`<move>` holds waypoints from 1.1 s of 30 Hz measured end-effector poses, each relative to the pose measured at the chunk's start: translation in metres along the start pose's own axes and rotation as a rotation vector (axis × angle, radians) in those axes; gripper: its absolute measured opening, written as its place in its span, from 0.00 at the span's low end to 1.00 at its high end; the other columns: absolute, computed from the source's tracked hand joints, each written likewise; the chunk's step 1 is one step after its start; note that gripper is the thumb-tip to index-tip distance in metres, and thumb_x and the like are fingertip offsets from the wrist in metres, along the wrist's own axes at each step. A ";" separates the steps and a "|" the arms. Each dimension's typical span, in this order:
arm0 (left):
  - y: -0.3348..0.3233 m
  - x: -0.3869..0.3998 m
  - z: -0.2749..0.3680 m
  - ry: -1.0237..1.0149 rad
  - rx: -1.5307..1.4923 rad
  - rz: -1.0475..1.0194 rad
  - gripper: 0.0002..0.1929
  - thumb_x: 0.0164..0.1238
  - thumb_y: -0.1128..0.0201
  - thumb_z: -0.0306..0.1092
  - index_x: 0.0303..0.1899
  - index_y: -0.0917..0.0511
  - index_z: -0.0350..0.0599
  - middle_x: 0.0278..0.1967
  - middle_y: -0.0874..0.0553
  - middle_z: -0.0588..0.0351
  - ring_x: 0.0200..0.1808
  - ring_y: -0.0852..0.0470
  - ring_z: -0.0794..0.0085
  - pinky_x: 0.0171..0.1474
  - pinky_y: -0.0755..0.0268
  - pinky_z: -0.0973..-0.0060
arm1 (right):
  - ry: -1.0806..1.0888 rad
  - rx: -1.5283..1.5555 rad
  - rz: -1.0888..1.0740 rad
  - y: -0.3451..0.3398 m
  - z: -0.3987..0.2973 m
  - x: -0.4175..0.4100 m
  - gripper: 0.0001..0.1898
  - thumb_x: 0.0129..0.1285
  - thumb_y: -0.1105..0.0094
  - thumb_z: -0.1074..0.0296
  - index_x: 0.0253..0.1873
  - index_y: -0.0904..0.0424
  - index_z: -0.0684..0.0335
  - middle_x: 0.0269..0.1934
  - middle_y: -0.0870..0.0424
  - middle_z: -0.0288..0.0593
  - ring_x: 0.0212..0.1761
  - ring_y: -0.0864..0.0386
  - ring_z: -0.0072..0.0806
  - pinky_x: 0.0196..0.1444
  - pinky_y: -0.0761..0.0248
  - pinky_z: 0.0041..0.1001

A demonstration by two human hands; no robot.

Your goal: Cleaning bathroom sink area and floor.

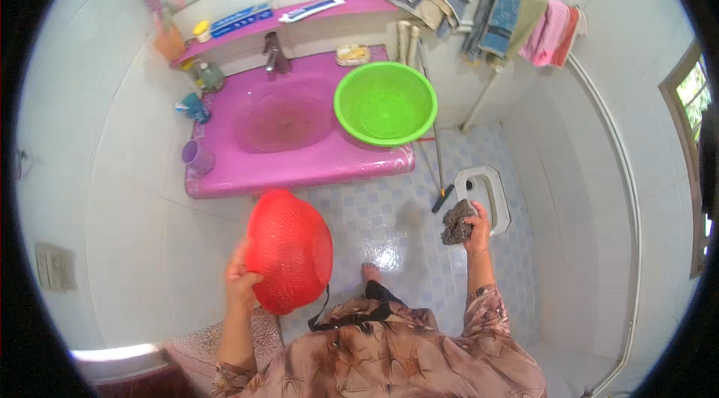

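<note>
My left hand (242,274) grips the rim of a red plastic strainer basket (292,252), which is tilted on its side in front of the pink washbasin (303,165). A grey-brown scrubbing cloth or mesh scourer (458,223) is bunched in my right hand (477,226), above the tiled floor near the squat toilet. On the right end of the washbasin counter rests a green plastic basin (385,104). Shallow, brownish-looking water or staining shows in the sink bowl; I cannot tell which.
A faucet (275,55), purple cup (198,155) and soap dish (353,55) sit on the counter. Toothpaste (312,9) lies on the pink shelf. Towels (500,19) hang at the upper right. A long-handled floor brush (442,198) stands beside the squat toilet (497,201).
</note>
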State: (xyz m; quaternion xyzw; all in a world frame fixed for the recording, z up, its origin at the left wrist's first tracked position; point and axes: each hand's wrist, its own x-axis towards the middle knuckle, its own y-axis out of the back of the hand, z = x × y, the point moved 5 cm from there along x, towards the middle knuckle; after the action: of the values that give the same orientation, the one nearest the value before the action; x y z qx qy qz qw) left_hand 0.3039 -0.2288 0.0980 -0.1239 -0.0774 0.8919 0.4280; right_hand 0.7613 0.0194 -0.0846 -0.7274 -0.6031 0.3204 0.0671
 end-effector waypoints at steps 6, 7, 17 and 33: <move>0.073 -0.043 -0.054 0.121 0.465 -0.029 0.37 0.32 0.49 0.14 0.57 0.31 0.37 0.40 0.17 0.51 0.41 0.20 0.68 0.42 0.27 0.78 | 0.044 -0.329 -0.239 -0.057 0.004 0.031 0.14 0.49 0.50 0.68 0.41 0.29 0.68 0.33 0.23 0.44 0.31 0.24 0.34 0.34 0.27 0.32; 0.075 -0.053 -0.055 0.114 0.442 -0.010 0.37 0.32 0.49 0.14 0.57 0.31 0.37 0.40 0.17 0.51 0.41 0.20 0.68 0.42 0.27 0.78 | 0.051 -0.346 -0.264 -0.083 -0.004 0.026 0.14 0.49 0.50 0.68 0.41 0.29 0.68 0.33 0.23 0.44 0.31 0.24 0.34 0.34 0.27 0.32; 0.182 -0.118 -0.149 0.689 0.331 0.223 0.29 0.39 0.49 0.13 0.53 0.31 0.33 0.37 0.19 0.51 0.33 0.20 0.67 0.33 0.27 0.75 | -0.204 -0.404 -0.481 -0.238 -0.004 0.027 0.12 0.56 0.46 0.59 0.36 0.25 0.62 0.29 0.23 0.37 0.28 0.26 0.27 0.32 0.31 0.29; 0.075 -0.052 -0.063 -0.125 0.557 0.206 0.31 0.37 0.51 0.14 0.52 0.26 0.38 0.39 0.18 0.57 0.35 0.21 0.73 0.38 0.30 0.82 | -0.851 0.138 -0.911 -0.270 0.094 -0.129 0.25 0.49 0.49 0.65 0.55 0.29 0.64 0.45 0.23 0.51 0.46 0.25 0.43 0.49 0.29 0.40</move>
State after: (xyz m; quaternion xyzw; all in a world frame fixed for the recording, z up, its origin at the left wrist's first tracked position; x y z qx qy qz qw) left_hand 0.2977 -0.3142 0.0280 0.0464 0.1569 0.9234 0.3473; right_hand 0.4760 -0.0553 0.0222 -0.1999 -0.8046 0.5592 -0.0022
